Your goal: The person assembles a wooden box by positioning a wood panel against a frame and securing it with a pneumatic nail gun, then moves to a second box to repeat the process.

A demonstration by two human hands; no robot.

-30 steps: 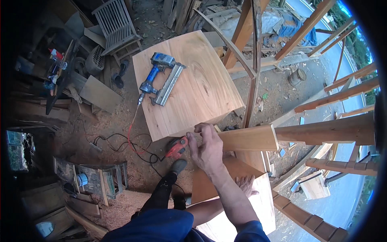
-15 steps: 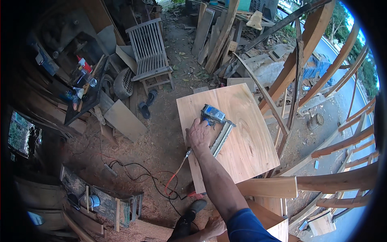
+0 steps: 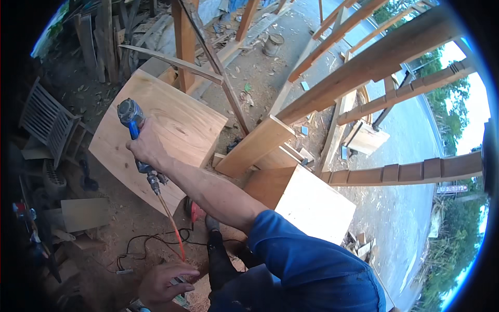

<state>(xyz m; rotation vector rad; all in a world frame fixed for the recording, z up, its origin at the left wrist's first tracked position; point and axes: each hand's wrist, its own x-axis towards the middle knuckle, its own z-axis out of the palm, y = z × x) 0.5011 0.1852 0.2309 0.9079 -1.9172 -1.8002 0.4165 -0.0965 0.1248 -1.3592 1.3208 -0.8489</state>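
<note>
My right hand is wrapped around the handle of an air nail gun with a blue trigger. The tool is above a wide, light-brown wooden panel; whether it touches the wood I cannot tell. From the handle's end fitting, an air hose, tan then orange, runs down toward my feet. Low in the view, my left hand is away from the panel, its fingers curled. A small greyish thing shows at those fingers, too blurred to name.
A wooden box and a plank stand right of the panel. Curved timber beams cross the right side. Dark cords lie on the floor near my foot. A slatted chair stands at the left.
The view has swung to the right. The nail gun, lying sideways on the panel before, is now turned with its head away from me. My left hand has come further into view.
</note>
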